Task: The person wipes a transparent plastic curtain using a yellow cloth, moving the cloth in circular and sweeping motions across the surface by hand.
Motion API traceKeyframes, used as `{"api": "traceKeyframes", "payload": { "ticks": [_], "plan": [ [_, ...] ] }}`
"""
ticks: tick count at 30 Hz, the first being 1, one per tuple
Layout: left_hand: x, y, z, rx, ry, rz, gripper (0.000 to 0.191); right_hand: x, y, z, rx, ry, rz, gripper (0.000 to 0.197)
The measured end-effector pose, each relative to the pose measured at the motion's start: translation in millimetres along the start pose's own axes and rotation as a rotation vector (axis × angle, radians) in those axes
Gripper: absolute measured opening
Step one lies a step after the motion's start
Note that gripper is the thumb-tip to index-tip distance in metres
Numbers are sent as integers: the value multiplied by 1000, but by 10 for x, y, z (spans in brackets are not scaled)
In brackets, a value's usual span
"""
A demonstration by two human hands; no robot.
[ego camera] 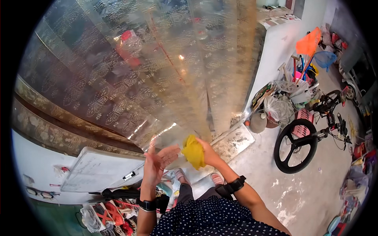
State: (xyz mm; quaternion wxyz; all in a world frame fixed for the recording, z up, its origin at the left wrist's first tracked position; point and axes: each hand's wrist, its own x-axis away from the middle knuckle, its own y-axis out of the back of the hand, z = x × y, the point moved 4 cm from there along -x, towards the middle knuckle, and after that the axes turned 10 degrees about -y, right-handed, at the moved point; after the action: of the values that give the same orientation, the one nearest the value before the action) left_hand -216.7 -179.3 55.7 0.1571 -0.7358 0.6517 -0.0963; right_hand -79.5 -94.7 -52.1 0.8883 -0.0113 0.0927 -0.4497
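A crumpled yellow cloth (193,152) is gripped in my right hand (210,152), low in front of the curtain. My left hand (159,162) is raised just left of the cloth, palm showing and fingers apart. Its fingertips look hazy, as if seen through clear plastic; whether they touch it I cannot tell. Before me hangs a door curtain of clear plastic strips (130,88), patterned and beaded with drops, its strips overlapping. The strips' lower ends come down close to both hands, over a stone threshold (233,144).
A whiteboard (100,171) leans at left, with a black folded umbrella (121,193) and a box of shoes (109,214) below. To the right are a folding bike's black wheel (295,146), a large jug (258,123), a bagged bundle (279,109) and an orange net (308,41).
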Motion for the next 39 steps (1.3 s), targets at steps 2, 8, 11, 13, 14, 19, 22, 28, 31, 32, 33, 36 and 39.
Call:
{"api": "traceKeyframes", "payload": {
  "ticks": [2, 8, 11, 13, 14, 19, 22, 28, 31, 32, 33, 36, 39],
  "plan": [
    [-28, 5, -11, 40, -10, -11, 82, -63, -44, 140, -62, -103, -125, 22],
    [113, 355, 316, -298, 0, 193, 85, -236, -194, 403, -382, -185, -120, 22],
    [226, 126, 321, -93, 127, 78, 84, -324, -218, 435, -215, -91, -124, 23],
    [201, 138, 305, -87, 120, 57, 81, -342, -184, 380, -128, -105, -155, 25],
    [160, 108, 280, -108, 103, 57, 79, -343, -149, 365, -45, -119, -190, 26],
    [146, 140, 122, -70, -1, -1, 73, -229, -21, 635, -127, -59, -444, 28],
    [103, 136, 90, 45, 15, -12, 75, -176, -218, 763, 199, 167, -478, 33],
    [183, 250, 163, 218, -30, -238, 86, -183, -838, 945, 699, 490, -112, 43],
    [163, 251, 169, 317, -9, -152, 91, -265, -745, 844, 631, 478, -97, 40],
    [156, 248, 158, 275, -2, -127, 96, -289, -708, 805, 618, 478, -136, 39],
    [141, 227, 150, 278, -2, -130, 96, -313, -653, 770, 610, 478, -171, 39],
    [105, 134, 61, 279, -34, -81, 97, -392, -487, 677, 523, 385, -270, 40],
    [99, 77, -47, 256, -49, -18, 102, -440, -328, 389, 156, 97, -280, 41]
  ]
}}
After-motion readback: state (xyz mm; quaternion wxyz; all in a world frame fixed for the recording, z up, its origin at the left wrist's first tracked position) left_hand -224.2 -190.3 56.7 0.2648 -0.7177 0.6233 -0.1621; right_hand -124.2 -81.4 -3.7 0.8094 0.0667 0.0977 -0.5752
